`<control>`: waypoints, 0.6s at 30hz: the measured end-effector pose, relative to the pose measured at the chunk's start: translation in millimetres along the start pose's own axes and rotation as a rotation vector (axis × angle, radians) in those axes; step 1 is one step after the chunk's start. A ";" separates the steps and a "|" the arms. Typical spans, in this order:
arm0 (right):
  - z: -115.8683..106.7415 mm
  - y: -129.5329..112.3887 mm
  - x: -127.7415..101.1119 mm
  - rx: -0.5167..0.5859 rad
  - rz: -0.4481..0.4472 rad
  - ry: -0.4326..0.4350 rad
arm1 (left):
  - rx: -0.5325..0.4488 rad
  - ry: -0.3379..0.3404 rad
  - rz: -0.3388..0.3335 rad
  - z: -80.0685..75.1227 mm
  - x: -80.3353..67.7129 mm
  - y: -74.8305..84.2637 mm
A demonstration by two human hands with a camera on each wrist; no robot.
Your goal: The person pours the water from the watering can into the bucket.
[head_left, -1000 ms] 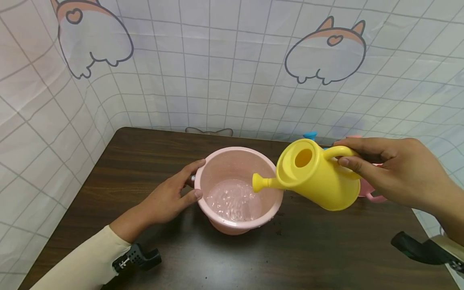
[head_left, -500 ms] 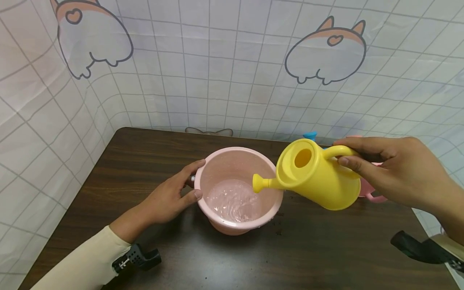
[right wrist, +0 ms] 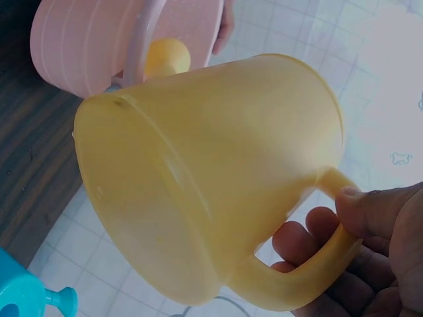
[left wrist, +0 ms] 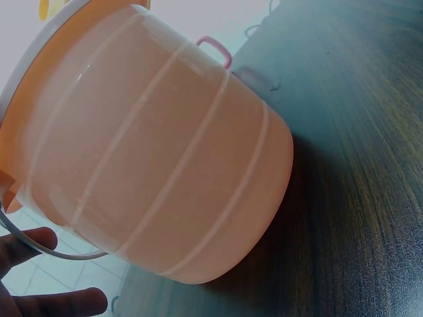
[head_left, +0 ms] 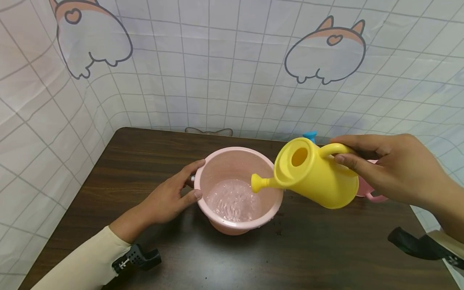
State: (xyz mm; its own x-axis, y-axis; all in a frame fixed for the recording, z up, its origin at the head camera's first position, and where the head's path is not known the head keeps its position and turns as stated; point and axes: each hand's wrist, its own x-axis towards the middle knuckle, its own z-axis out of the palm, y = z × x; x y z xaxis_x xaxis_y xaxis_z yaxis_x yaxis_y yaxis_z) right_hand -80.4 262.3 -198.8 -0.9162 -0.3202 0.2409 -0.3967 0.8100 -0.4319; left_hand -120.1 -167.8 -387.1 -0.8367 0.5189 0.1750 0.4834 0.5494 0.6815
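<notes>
two hands share the work: the right hand curls its fingers round the handle of a yellow watering can, tilted with its spout over the pink bucket just left of that hand. the left hand rests with relaxed fingers and thumb against the bucket's near-left rim, not wrapped round it, and rippled water lies inside. beyond the right hand, partly hidden by the can, sit a pink item and a blue one on the dark counter.
</notes>
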 end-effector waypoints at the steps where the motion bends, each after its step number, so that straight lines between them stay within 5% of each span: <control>1: -0.4 0.3 0.2 0.000 -0.003 -0.007 | 0.000 0.000 -0.001 0.0 -0.1 0.1; 18: -2.7 -0.3 10.7 -0.109 -0.202 0.033 | -0.006 -0.002 0.007 0.5 0.6 0.5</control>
State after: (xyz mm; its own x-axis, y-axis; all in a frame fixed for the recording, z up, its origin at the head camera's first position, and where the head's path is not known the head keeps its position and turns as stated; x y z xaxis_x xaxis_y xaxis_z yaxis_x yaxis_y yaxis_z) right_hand -89.9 260.0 -193.7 -0.8157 -0.4663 0.3424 -0.5617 0.7799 -0.2761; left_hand -120.2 -166.8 -387.0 -0.8331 0.5236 0.1784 0.4873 0.5422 0.6845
